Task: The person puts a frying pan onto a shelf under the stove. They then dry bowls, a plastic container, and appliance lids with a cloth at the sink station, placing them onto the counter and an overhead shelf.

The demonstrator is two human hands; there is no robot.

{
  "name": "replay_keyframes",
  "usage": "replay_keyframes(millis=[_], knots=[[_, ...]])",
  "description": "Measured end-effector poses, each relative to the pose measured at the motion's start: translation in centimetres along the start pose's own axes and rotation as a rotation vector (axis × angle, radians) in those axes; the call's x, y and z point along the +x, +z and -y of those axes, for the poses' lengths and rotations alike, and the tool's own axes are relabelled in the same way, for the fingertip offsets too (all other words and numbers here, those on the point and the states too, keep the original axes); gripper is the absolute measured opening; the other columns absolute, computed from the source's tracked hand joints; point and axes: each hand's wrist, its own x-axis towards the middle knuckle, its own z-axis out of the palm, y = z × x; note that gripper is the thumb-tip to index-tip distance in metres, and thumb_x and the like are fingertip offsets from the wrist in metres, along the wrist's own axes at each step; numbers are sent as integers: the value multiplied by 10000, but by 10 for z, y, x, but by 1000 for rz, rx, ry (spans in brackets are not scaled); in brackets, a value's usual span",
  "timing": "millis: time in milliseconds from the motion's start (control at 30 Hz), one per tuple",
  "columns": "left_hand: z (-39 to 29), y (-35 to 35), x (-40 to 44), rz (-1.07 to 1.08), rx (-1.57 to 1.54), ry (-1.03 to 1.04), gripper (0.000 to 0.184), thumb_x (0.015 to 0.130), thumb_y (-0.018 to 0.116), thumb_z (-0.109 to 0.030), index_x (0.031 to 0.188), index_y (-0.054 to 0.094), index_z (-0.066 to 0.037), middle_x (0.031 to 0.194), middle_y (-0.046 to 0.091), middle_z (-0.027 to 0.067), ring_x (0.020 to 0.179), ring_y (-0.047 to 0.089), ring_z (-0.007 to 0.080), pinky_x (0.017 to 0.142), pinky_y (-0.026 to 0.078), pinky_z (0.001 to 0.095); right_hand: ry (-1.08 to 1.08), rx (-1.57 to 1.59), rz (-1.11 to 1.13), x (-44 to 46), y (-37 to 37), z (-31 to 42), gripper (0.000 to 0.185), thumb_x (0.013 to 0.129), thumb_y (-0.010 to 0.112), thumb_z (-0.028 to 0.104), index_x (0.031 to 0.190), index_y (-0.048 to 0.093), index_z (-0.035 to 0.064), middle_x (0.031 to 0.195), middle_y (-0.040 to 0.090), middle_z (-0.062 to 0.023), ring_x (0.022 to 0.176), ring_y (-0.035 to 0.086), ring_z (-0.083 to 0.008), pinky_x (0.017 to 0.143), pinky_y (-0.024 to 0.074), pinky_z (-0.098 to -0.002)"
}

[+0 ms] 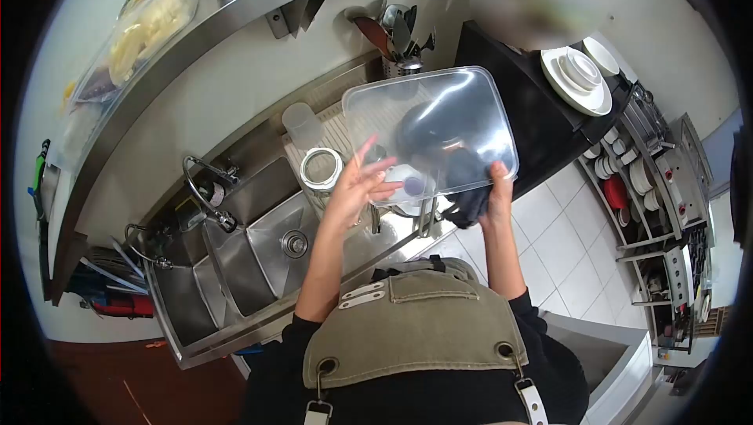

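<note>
A clear rectangular plastic lid [455, 103] with rounded corners is tilted in front of me above the drainboard. My right hand [498, 196] grips its near right corner, thumb on top. My left hand [354, 189] is at its near left edge with fingers spread; whether they touch the lid I cannot tell. A bunched dark cloth [468, 205] hangs beside my right hand; how it is held is hidden. Dark and pale dishes show blurrily through the lid. Left of my left hand stand a white-rimmed round jar [321, 168] and a translucent plastic cup [302, 123].
A steel sink [271, 240] with a curved faucet [205, 189] lies to the left. Behind the lid stands a utensil holder [401, 66]. White plates [576, 83] sit on a black counter [502, 72] at right. A steel shelf [235, 13] runs overhead.
</note>
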Motion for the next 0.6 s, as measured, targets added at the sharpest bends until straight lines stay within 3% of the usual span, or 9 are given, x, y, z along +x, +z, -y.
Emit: replay_keyframes(millis=[100, 167, 267, 300, 367, 433, 500, 533, 600], knots=[[-11, -7, 0, 13, 124, -65, 657, 903, 496, -69, 1449, 147, -177, 1279, 484, 213, 923, 646, 282, 756, 542, 331, 11, -14, 25, 1, -18, 19, 434, 900, 537, 390, 1068, 552, -10, 939, 638, -97, 798, 638, -185, 723, 531, -304], [-13, -8, 2, 52, 138, -75, 664, 898, 507, -74, 1449, 152, -184, 1268, 498, 206, 904, 653, 266, 741, 540, 318, 61, -41, -85, -2, -23, 29, 404, 928, 497, 362, 1059, 558, -15, 927, 644, -94, 779, 641, -169, 704, 533, -290], [-19, -8, 8, 107, 167, -84, 698, 881, 521, -56, 1452, 140, -179, 1268, 497, 210, 891, 657, 267, 746, 541, 314, 73, -184, -26, -9, -57, 39, 338, 946, 480, 274, 1082, 556, -27, 954, 643, -77, 818, 632, -132, 727, 520, -262], [-20, -4, 10, 138, 170, -89, 698, 881, 521, -56, 1452, 140, -179, 1268, 497, 210, 891, 657, 267, 746, 541, 314, 128, -216, 3, -18, -52, 56, 260, 925, 533, 200, 1053, 581, -22, 952, 641, -41, 788, 600, -78, 699, 492, -219], [-20, 7, 13, 206, 101, -114, 717, 877, 529, -56, 1455, 123, -179, 1277, 487, 212, 867, 663, 272, 741, 544, 320, 171, -359, 81, -31, -68, 73, 250, 900, 571, 179, 1055, 587, -18, 947, 638, -22, 801, 583, -66, 718, 479, -217], [-12, 19, 22, 288, 107, -149, 727, 881, 534, -68, 1458, 107, -185, 1326, 434, 215, 967, 630, 279, 814, 520, 339, 172, -455, 87, -43, -73, 98, 233, 884, 590, 164, 1034, 595, -15, 915, 629, -4, 799, 564, -58, 720, 462, -215], [-1, 37, 31, 276, 99, -58, 734, 884, 538, -72, 1459, 96, -184, 1375, 371, 208, 1105, 553, 283, 901, 472, 358, 48, -641, 89, -48, -80, 121, 205, 882, 585, 149, 1014, 600, -6, 885, 620, 5, 787, 555, -57, 712, 449, -210], [3, 44, 34, 298, 68, -40, 709, 902, 526, -112, 1460, 96, -181, 1401, 339, 186, 1206, 461, 280, 968, 409, 392, 7, -588, 10, -47, -87, 130, 188, 882, 579, 144, 994, 600, -5, 866, 613, 6, 774, 550, -58, 697, 444, -210], [9, 58, 41, 270, 69, -29, 691, 912, 514, -135, 1461, 97, -181, 1399, 347, 176, 1207, 459, 279, 970, 401, 400, -94, -522, -87, -47, -98, 159, 203, 887, 571, 153, 1015, 590, -3, 886, 622, -15, 778, 568, -70, 708, 455, -212]])
